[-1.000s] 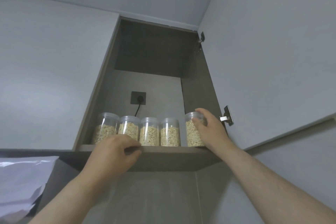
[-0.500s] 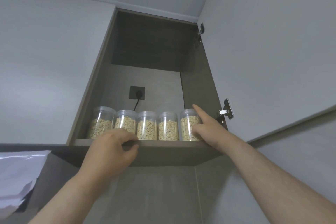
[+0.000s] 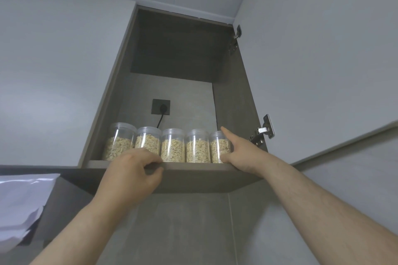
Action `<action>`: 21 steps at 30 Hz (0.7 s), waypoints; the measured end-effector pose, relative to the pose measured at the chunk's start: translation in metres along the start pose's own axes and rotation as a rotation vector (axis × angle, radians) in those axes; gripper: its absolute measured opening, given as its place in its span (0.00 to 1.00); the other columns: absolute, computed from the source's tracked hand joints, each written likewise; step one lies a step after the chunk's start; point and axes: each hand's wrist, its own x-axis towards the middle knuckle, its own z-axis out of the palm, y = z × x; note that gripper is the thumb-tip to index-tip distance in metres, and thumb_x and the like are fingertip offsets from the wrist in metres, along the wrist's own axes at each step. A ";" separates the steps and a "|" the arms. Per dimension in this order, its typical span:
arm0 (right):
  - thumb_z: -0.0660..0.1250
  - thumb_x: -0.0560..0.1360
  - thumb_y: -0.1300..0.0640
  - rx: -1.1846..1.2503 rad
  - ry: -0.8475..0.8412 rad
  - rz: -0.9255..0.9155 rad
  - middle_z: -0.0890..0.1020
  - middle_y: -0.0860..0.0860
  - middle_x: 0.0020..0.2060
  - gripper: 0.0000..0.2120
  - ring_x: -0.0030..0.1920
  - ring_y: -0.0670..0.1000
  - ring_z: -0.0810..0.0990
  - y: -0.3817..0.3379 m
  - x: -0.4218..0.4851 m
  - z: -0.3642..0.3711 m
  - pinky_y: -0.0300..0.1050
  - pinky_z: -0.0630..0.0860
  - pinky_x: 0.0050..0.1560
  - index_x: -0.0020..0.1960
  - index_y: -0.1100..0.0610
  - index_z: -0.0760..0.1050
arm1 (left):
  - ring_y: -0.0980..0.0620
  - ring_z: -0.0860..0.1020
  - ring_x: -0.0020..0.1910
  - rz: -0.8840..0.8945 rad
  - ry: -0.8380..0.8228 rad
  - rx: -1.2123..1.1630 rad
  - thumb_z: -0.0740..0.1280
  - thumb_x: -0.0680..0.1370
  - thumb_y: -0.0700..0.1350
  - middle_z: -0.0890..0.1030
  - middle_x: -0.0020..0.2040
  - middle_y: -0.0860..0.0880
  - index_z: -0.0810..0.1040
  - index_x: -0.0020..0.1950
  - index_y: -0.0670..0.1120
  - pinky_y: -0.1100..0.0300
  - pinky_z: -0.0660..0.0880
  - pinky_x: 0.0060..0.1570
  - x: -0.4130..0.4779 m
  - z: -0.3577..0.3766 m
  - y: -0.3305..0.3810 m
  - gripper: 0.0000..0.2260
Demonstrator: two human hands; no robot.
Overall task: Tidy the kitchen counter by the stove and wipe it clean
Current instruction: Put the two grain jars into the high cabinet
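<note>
Gently, left hand gripping the lip of the grey cabinet shelf, nudge the rightmost clear oat-filled plastic jar, at the row's three o'clock end, flush using the right hand, its forefinger straight.

Open cabinet from below. Five grain-filled jars side by side on shelf. Left hand curled over shelf's front edge; right hand against rightmost jar, index finger straight. Socket on back wall.

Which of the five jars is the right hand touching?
The rightmost jar, by the cabinet wall; the right hand touches its side.
</note>
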 end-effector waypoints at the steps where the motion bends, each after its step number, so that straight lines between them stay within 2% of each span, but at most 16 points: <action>1: 0.65 0.74 0.60 -0.026 0.023 -0.013 0.81 0.55 0.54 0.41 0.28 0.43 0.73 0.002 0.001 0.001 0.35 0.70 0.31 0.78 0.40 0.49 | 0.57 0.77 0.41 0.003 -0.001 0.003 0.65 0.68 0.51 0.79 0.37 0.60 0.84 0.44 0.51 0.57 0.76 0.41 0.000 0.000 0.000 0.11; 2: 0.65 0.74 0.59 -0.046 0.054 -0.032 0.78 0.52 0.61 0.39 0.31 0.41 0.74 0.003 0.001 0.003 0.33 0.70 0.34 0.78 0.41 0.51 | 0.57 0.77 0.41 0.004 -0.002 0.006 0.65 0.68 0.51 0.79 0.37 0.60 0.84 0.44 0.51 0.57 0.76 0.41 0.000 0.000 -0.001 0.11; 4: 0.65 0.75 0.59 -0.032 0.140 -0.084 0.71 0.47 0.71 0.35 0.46 0.41 0.76 0.006 -0.001 0.006 0.31 0.69 0.43 0.77 0.42 0.58 | 0.56 0.77 0.41 0.004 0.000 0.009 0.65 0.68 0.52 0.80 0.38 0.59 0.84 0.45 0.50 0.57 0.76 0.42 0.000 -0.001 -0.001 0.12; 6: 0.64 0.75 0.60 0.024 0.227 -0.121 0.73 0.43 0.68 0.28 0.58 0.42 0.74 0.007 -0.007 0.009 0.31 0.68 0.52 0.73 0.44 0.66 | 0.55 0.77 0.41 0.008 -0.005 0.012 0.64 0.68 0.52 0.80 0.38 0.58 0.85 0.46 0.50 0.57 0.76 0.42 0.000 -0.001 -0.002 0.13; 7: 0.64 0.76 0.60 0.018 0.273 -0.128 0.76 0.42 0.63 0.24 0.60 0.43 0.74 0.008 -0.012 0.011 0.30 0.67 0.53 0.70 0.46 0.70 | 0.55 0.77 0.41 0.010 -0.008 0.012 0.64 0.68 0.52 0.80 0.38 0.58 0.85 0.46 0.50 0.57 0.76 0.42 0.000 -0.001 -0.001 0.13; 9: 0.63 0.76 0.59 -0.100 0.380 -0.175 0.79 0.42 0.55 0.16 0.57 0.44 0.76 0.010 -0.022 0.018 0.27 0.65 0.50 0.63 0.50 0.76 | 0.55 0.76 0.40 0.014 0.000 0.009 0.63 0.68 0.51 0.80 0.37 0.58 0.85 0.45 0.51 0.57 0.75 0.41 0.001 0.000 -0.001 0.13; 10: 0.63 0.77 0.58 -0.186 0.421 -0.230 0.80 0.44 0.53 0.13 0.56 0.45 0.76 0.013 -0.027 0.023 0.30 0.66 0.51 0.59 0.53 0.78 | 0.55 0.76 0.39 0.015 0.011 0.006 0.64 0.68 0.51 0.79 0.37 0.58 0.84 0.44 0.51 0.58 0.74 0.40 0.001 0.000 -0.001 0.12; 11: 0.61 0.77 0.57 -0.255 0.441 -0.279 0.81 0.45 0.51 0.11 0.53 0.47 0.77 0.015 -0.033 0.028 0.35 0.68 0.51 0.54 0.55 0.80 | 0.55 0.76 0.39 0.017 0.020 0.006 0.65 0.68 0.50 0.79 0.36 0.58 0.84 0.44 0.50 0.58 0.74 0.40 0.000 0.001 -0.001 0.11; 13: 0.56 0.75 0.51 -0.363 0.445 -0.314 0.81 0.46 0.42 0.14 0.44 0.49 0.76 0.022 -0.045 0.037 0.46 0.72 0.47 0.45 0.55 0.79 | 0.54 0.76 0.39 0.019 0.026 0.009 0.68 0.70 0.47 0.79 0.36 0.56 0.84 0.43 0.49 0.56 0.74 0.41 0.000 0.002 0.001 0.07; 15: 0.55 0.75 0.48 -0.431 0.447 -0.292 0.80 0.47 0.39 0.17 0.41 0.50 0.76 0.026 -0.052 0.043 0.49 0.73 0.45 0.45 0.55 0.79 | 0.53 0.75 0.39 0.032 0.026 0.014 0.68 0.70 0.47 0.78 0.36 0.55 0.83 0.42 0.48 0.55 0.75 0.42 0.000 0.003 0.002 0.06; 17: 0.58 0.75 0.47 -0.445 0.459 -0.241 0.81 0.48 0.41 0.16 0.43 0.51 0.76 0.024 -0.055 0.044 0.49 0.73 0.48 0.48 0.56 0.80 | 0.51 0.75 0.38 0.051 0.026 0.034 0.67 0.69 0.49 0.77 0.35 0.54 0.83 0.41 0.48 0.54 0.75 0.41 0.000 0.005 0.001 0.08; 21: 0.66 0.76 0.55 -0.343 0.467 -0.185 0.83 0.52 0.43 0.09 0.47 0.53 0.78 0.013 -0.057 0.044 0.48 0.73 0.51 0.47 0.60 0.80 | 0.49 0.76 0.41 0.061 0.011 0.071 0.70 0.71 0.48 0.78 0.38 0.52 0.84 0.44 0.48 0.54 0.73 0.43 0.001 0.008 -0.003 0.06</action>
